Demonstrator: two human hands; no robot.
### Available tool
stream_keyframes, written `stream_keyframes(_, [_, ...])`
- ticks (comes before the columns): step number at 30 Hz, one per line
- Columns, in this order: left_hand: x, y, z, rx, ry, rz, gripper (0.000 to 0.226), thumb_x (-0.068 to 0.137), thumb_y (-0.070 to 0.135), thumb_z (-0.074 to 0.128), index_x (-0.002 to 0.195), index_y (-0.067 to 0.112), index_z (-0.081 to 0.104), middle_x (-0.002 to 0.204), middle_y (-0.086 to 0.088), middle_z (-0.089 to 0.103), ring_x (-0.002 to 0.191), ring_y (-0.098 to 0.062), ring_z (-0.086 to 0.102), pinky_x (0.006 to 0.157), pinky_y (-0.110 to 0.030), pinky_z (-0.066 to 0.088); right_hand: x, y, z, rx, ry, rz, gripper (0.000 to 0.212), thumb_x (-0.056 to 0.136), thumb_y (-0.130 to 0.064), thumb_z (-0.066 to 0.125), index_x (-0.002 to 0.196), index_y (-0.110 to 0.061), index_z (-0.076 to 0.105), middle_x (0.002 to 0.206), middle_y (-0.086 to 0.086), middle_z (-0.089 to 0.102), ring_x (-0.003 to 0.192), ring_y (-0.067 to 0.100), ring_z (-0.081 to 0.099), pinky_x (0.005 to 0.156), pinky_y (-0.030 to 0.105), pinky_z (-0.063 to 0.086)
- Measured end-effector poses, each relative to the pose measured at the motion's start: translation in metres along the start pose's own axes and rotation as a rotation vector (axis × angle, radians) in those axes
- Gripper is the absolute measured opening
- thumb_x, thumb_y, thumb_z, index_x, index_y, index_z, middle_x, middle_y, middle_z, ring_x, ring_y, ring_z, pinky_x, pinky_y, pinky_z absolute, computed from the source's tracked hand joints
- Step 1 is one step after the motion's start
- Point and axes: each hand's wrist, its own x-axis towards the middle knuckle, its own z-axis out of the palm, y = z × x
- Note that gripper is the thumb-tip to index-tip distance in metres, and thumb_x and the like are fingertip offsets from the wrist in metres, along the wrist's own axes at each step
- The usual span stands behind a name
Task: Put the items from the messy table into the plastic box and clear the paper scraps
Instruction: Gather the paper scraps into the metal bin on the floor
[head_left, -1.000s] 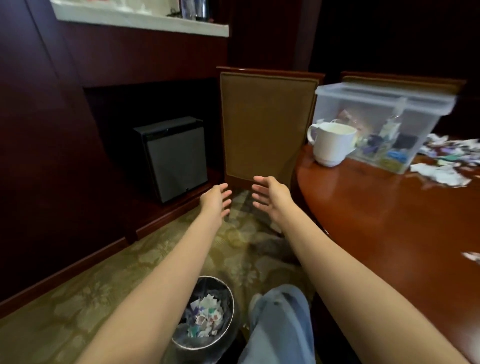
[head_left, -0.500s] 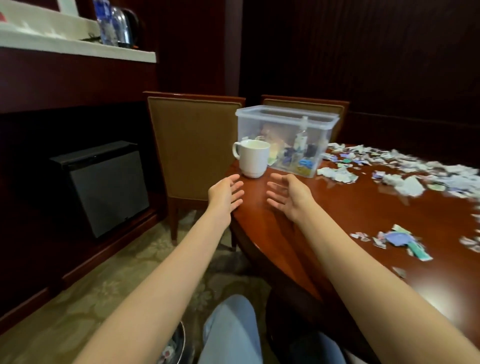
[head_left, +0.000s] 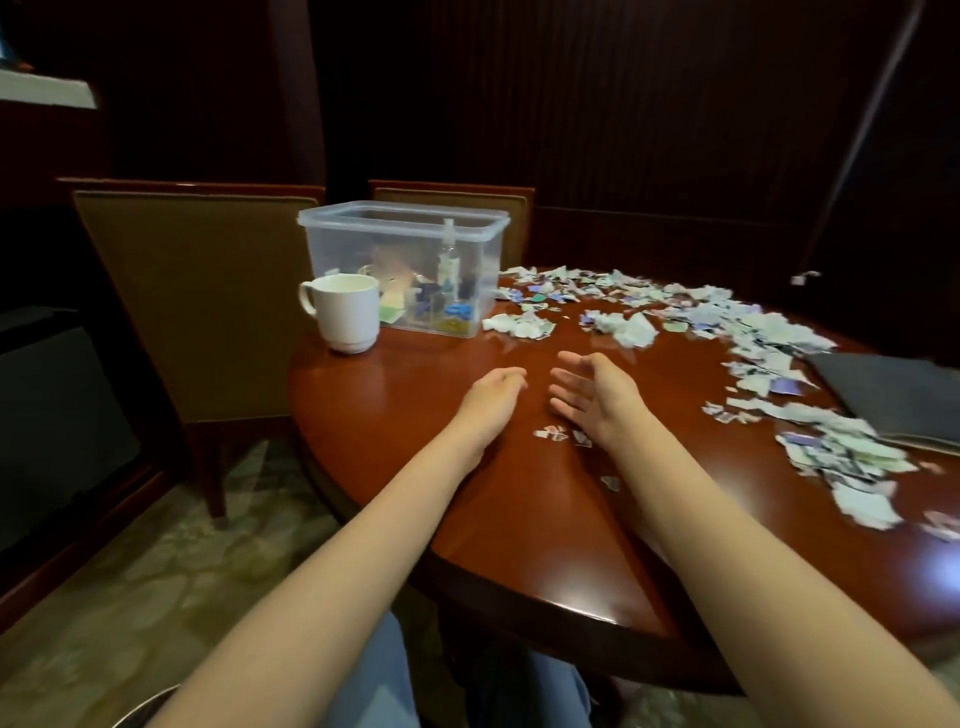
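A round, glossy reddish-brown desk (head_left: 415, 395) carries a clear plastic box (head_left: 332, 254) at its far left edge, with a white mug (head_left: 347, 312) just beside it. Torn paper scraps (head_left: 753, 332) spread across the far and right side. A few small bits (head_left: 551, 432) lie near the middle. A dark folder (head_left: 893, 395) lies at the right.

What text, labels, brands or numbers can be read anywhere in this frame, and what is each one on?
No text can be read in this frame.
paper scraps: coloured print, but motion-blurred and unreadable.
plastic box: the things inside show coloured patches, too small and hazy through the wall to read.
white mug: plain on the side that shows.
dark folder: no lettering visible.
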Motion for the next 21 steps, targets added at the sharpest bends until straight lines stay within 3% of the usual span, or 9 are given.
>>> stream_keyframes(4, [-0.005,0.0,0.033,0.414,-0.1,0.213,0.047,0.1,0.036,0.034,0.143,0.02,0.036,0.15,-0.004,0.036,0.135,-0.022,0.037,0.112,-0.036,0.029,0.001,-0.006,-0.03,-0.001,0.071,-0.029,0.034,0.1,-0.021,0.032,0.122,-0.011,0.057,0.134,0.012,0.053,0.125,0.028,0.05,0.1,0.037,0.043])
stream_keyframes(6, [-0.01,-0.003,0.044,0.643,-0.19,0.338,0.058,0.098,0.047,0.033,0.149,0.019,0.024,0.155,-0.004,0.025,0.142,-0.02,0.026,0.117,-0.038,0.022,0.001,-0.008,-0.044,-0.002,0.108,-0.047,0.032,0.1,-0.021,0.033,0.119,-0.011,0.057,0.133,0.013,0.054,0.123,0.028,0.051,0.099,0.035,0.044])
stream_keyframes(9, [-0.014,-0.004,0.05,0.835,-0.306,0.379,0.076,0.091,0.063,0.031,0.152,0.022,0.008,0.159,-0.005,0.008,0.147,-0.019,0.009,0.12,-0.038,0.01,0.001,-0.014,-0.063,0.033,0.167,-0.073,0.031,0.101,-0.02,0.032,0.116,-0.01,0.057,0.132,0.014,0.054,0.122,0.027,0.052,0.098,0.032,0.045])
stream_keyframes(13, [-0.013,0.003,0.062,0.924,-0.393,0.363,0.094,0.082,0.073,0.036,0.152,0.024,-0.004,0.16,-0.006,-0.002,0.148,-0.02,-0.001,0.119,-0.039,0.002,-0.005,-0.021,-0.082,0.082,0.234,-0.116,0.033,0.101,-0.018,0.031,0.12,-0.006,0.056,0.129,0.015,0.054,0.118,0.025,0.054,0.094,0.029,0.047])
stream_keyframes(16, [-0.008,0.01,0.081,0.928,-0.399,0.387,0.095,0.082,0.073,0.038,0.151,0.024,-0.004,0.16,-0.008,-0.001,0.148,-0.022,-0.001,0.118,-0.041,0.003,-0.01,-0.026,-0.095,0.032,0.299,-0.173,0.034,0.101,-0.018,0.031,0.119,-0.007,0.057,0.118,0.012,0.057,0.109,0.022,0.056,0.087,0.028,0.047])
stream_keyframes(19, [-0.004,0.016,0.099,0.923,-0.407,0.403,0.093,0.083,0.072,0.038,0.152,0.024,-0.003,0.159,-0.009,0.0,0.148,-0.024,0.001,0.118,-0.041,0.005,-0.016,-0.032,-0.114,-0.188,0.439,-0.23,0.032,0.098,-0.022,0.035,0.11,-0.014,0.063,0.112,0.007,0.062,0.099,0.02,0.059,0.087,0.033,0.05])
stream_keyframes(21, [-0.002,0.019,0.111,0.917,-0.415,0.411,0.093,0.083,0.072,0.038,0.152,0.024,-0.002,0.159,-0.009,0.001,0.147,-0.024,0.002,0.118,-0.04,0.006,-0.023,-0.033,-0.132,-0.488,0.563,-0.346,0.032,0.096,-0.022,0.039,0.109,-0.011,0.066,0.114,0.01,0.065,0.102,0.027,0.06,0.088,0.036,0.047])
